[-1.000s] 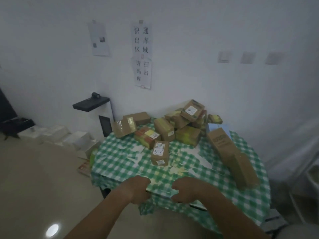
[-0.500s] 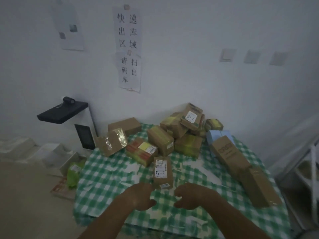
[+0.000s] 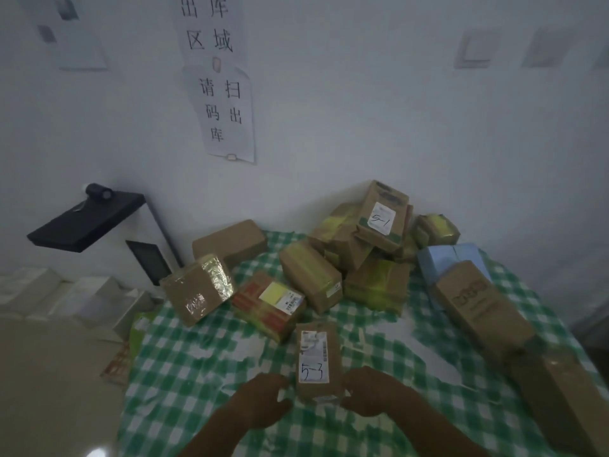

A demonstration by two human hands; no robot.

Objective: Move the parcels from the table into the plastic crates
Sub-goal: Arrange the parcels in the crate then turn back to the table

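A brown parcel marked "5-3" lies lengthwise on the green checked table, nearest to me. My left hand sits just left of its near end with fingers curled, a thin gap between them. My right hand is at its near right corner, curled fingers touching the cardboard; a grip is not plain. Behind lie a red-and-yellow parcel, a foil-taped box, and a heap topped by a parcel marked "5-1". No crate is in view.
Two long brown boxes run along the table's right side over a blue box. A black shelf and a dark panel stand left of the table by the wall. White boxes sit on the floor.
The view has moved closer and lower over the table. Both hands have gone forward from the table's near edge to either side of the "5-3" parcel's near end.
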